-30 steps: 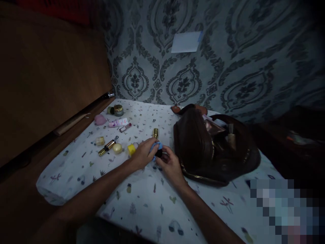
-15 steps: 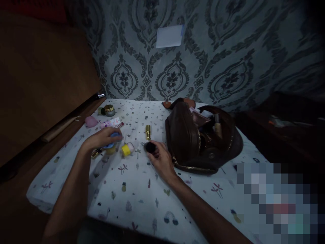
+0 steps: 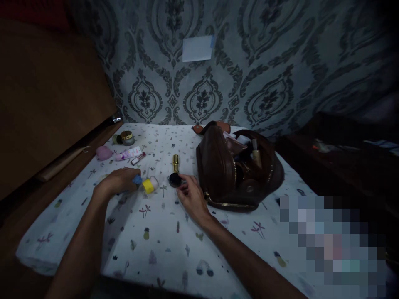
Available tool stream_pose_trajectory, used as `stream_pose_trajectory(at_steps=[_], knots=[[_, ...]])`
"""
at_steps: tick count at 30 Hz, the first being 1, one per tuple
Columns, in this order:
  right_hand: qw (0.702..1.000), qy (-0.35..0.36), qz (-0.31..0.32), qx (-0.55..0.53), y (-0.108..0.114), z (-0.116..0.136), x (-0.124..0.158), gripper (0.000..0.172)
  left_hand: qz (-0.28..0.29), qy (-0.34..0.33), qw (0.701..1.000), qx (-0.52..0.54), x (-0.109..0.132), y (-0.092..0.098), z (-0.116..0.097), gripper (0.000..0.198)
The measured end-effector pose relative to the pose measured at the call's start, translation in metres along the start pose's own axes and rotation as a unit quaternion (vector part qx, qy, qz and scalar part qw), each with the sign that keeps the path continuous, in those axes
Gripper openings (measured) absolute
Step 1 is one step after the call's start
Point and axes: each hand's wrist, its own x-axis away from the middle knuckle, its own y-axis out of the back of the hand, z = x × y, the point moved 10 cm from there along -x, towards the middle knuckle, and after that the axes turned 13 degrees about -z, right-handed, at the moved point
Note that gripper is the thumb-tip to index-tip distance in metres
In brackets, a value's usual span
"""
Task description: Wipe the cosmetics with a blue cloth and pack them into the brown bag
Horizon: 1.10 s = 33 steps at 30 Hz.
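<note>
My left hand (image 3: 120, 181) is closed round a small blue item (image 3: 137, 179); most of it is hidden by the fingers. Just right of it lies a small yellow-and-white container (image 3: 150, 185). My right hand (image 3: 191, 197) has its thumb and fingertips on the edge of a round black-lidded jar (image 3: 175, 180), which sits on the cloth. A gold lipstick tube (image 3: 176, 163) is right behind that jar. Close to my right hand stands an open brown handbag (image 3: 215, 170), with a pouch and a gold-capped bottle (image 3: 256, 158) inside.
Toward the back left lie a pink sponge (image 3: 104, 153), a white-and-purple tube (image 3: 128, 153), a lip gloss (image 3: 138, 158) and a gold-rimmed jar (image 3: 127, 138). A wooden board (image 3: 46, 91) borders the left side. Patterned wall rises behind the printed cloth (image 3: 168, 241).
The blue item has gone deeper behind my left hand's fingers. The black-lidded jar now looks flat on the cloth under my right fingertips. The view has shifted slightly right.
</note>
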Motion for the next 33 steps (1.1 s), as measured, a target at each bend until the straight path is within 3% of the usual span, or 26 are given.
stream_pose_trajectory(at_steps=[3,5,8,10,16,20,25,33], knots=[[1.0,0.005,-0.003,0.008,0.0,0.001,0.0,0.045,-0.049,0.003,0.998,0.042,-0.005,0.004,0.004,0.04],[1.0,0.009,-0.004,0.011,0.0,0.003,0.001,0.045,-0.121,-0.014,0.989,0.081,-0.01,0.014,0.002,0.045],[1.0,0.016,-0.008,0.015,0.0,0.008,0.002,0.046,-0.245,-0.038,0.958,0.145,-0.013,0.034,-0.007,0.052],[1.0,0.019,-0.009,0.022,0.001,0.012,0.003,0.046,-0.287,-0.057,0.938,0.188,-0.012,0.042,-0.022,0.052],[0.999,0.02,0.033,0.012,0.002,0.028,0.005,0.041,-0.27,-0.168,0.916,0.243,-0.003,0.032,-0.088,0.045],[0.997,0.025,0.07,0.001,0.002,0.037,0.006,0.045,-0.25,-0.2,0.916,0.243,0.001,0.015,-0.112,0.043],[0.997,0.015,0.074,-0.011,0.003,0.031,0.005,0.036,-0.287,-0.189,0.912,0.227,0.002,0.008,-0.115,0.046],[0.997,-0.015,0.048,-0.056,0.004,0.019,0.001,0.036,-0.31,-0.164,0.911,0.216,-0.001,-0.006,-0.098,0.044]])
